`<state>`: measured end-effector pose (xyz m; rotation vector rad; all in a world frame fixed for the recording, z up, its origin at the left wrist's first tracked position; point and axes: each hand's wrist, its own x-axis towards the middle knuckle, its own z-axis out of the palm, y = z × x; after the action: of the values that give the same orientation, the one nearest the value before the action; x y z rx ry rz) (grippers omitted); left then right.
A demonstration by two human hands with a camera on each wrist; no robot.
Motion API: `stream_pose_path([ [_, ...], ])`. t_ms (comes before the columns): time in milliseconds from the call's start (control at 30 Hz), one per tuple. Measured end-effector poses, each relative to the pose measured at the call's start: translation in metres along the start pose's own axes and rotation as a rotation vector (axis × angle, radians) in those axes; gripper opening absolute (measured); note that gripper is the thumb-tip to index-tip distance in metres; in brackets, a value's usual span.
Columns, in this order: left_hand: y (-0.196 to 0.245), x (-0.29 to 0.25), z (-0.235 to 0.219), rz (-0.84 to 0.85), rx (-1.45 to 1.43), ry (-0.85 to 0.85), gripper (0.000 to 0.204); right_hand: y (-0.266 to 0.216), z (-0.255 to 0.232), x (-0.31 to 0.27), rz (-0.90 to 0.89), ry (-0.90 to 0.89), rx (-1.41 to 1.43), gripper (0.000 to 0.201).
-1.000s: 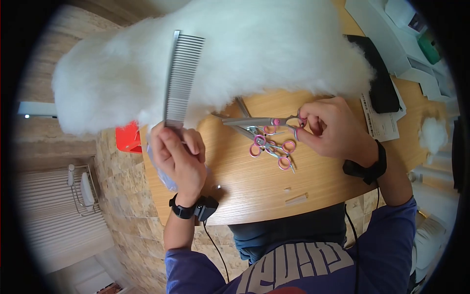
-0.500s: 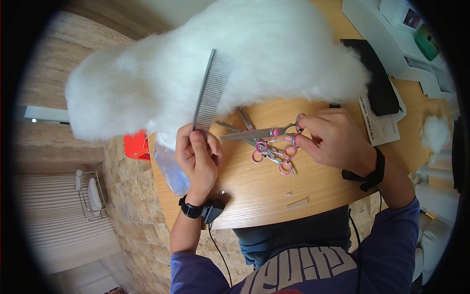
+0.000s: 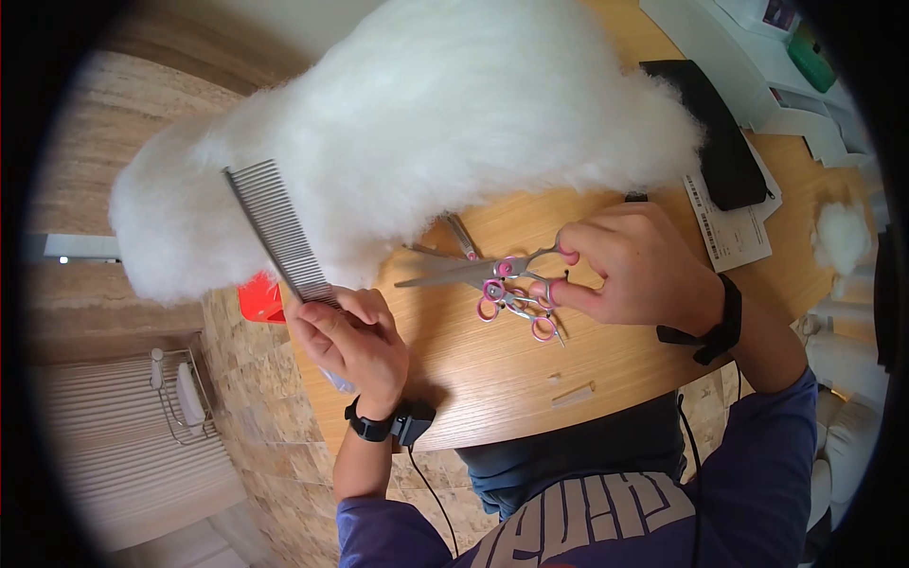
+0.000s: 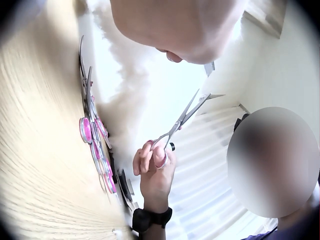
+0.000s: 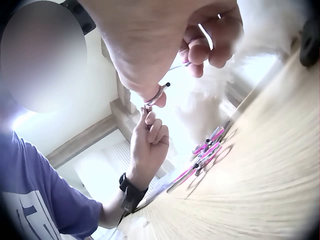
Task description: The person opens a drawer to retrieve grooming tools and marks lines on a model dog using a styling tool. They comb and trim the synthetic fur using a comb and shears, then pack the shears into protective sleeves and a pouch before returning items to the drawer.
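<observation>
My left hand (image 3: 352,343) grips a metal comb (image 3: 275,230) by its lower end. The comb slants up to the left, its long teeth overlapping the big fluffy white fur form (image 3: 417,114) in the head view. In my right hand (image 3: 623,265) are scissors (image 3: 454,276), thumb and a finger through the pink-lined rings, blades pointing left. The left wrist view shows the blades of these scissors (image 4: 181,120) parted. Below them on the table lie several more scissors (image 3: 543,328) with pink rings, partly overlapped by the held pair. My left hand's palm is hidden in the head view.
A black pouch (image 3: 710,133) and labelled papers (image 3: 729,222) lie at the table's right. A white tuft (image 3: 841,237) sits farther right. A small clear strip (image 3: 574,393) is near the front edge of the table (image 3: 492,407). Something red (image 3: 261,297) shows beyond the left edge.
The comb first shifted right and down, then swung left, from nearly upright to leaning left. My right hand has moved slightly left with the scissors.
</observation>
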<state>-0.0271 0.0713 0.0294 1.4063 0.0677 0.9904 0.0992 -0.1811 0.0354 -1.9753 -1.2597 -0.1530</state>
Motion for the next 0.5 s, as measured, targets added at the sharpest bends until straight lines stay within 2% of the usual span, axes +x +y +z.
stream_pose_path([
  [100,0.006,-0.001,0.003,-0.035,0.049,-0.073,0.026,0.003,0.003,-0.003,-0.034,-0.094,-0.109,0.024],
  [167,0.0,-0.004,-0.001,-0.088,0.124,-0.064,0.027,0.002,0.005,-0.003,-0.045,-0.071,-0.089,0.022],
  [233,-0.005,-0.007,-0.004,-0.13,0.25,-0.333,0.029,0.0,0.005,-0.002,-0.058,-0.048,-0.072,0.019],
  [267,-0.008,-0.01,-0.007,-0.192,0.257,-0.388,0.028,-0.001,0.002,-0.001,-0.047,-0.045,-0.067,0.019],
  [300,-0.01,-0.011,-0.008,-0.194,0.256,-0.389,0.028,-0.003,0.001,-0.001,-0.034,-0.042,-0.062,0.018],
  [367,-0.014,-0.013,-0.006,-0.263,0.256,-0.55,0.027,-0.001,0.0,-0.002,-0.01,-0.031,-0.054,0.02],
  [433,-0.02,-0.015,-0.005,-0.204,0.259,-0.589,0.025,0.0,0.001,-0.003,0.015,-0.018,-0.046,0.021],
  [500,-0.02,-0.016,-0.004,-0.191,0.284,-0.606,0.026,0.0,0.001,-0.003,0.053,0.04,0.005,0.035],
])
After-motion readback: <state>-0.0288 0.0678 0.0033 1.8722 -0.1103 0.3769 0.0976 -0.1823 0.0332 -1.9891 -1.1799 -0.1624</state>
